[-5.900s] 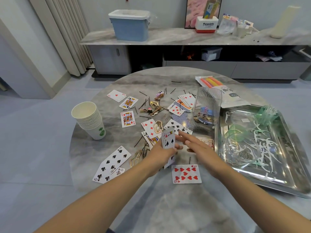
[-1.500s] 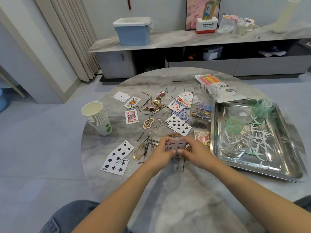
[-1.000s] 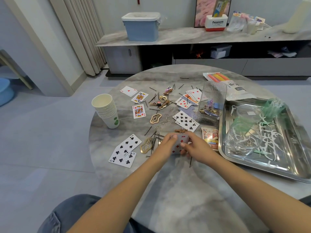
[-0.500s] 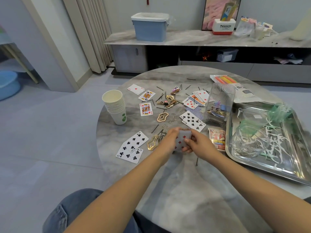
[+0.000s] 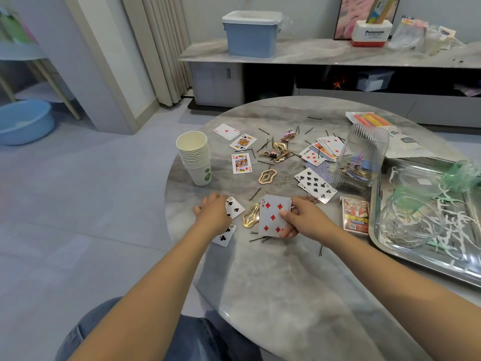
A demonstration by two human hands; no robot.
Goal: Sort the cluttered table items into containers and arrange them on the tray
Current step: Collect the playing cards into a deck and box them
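Marble table (image 5: 273, 282) under your arms carries the clutter. Your right hand (image 5: 303, 221) grips a small stack of cards (image 5: 273, 216), five of diamonds on top, thumb curled across its face. Your left hand (image 5: 213, 213), at nine o'clock from that stack, lies with fingers spread on two black cards (image 5: 233, 208) near the table edge. A gold hair clip (image 5: 250, 216) lies between your hands. At three o'clock sits the steel tray (image 5: 390, 252) holding a glass bowl (image 5: 411, 222). Paper cups (image 5: 195, 157) stand stacked at eleven o'clock.
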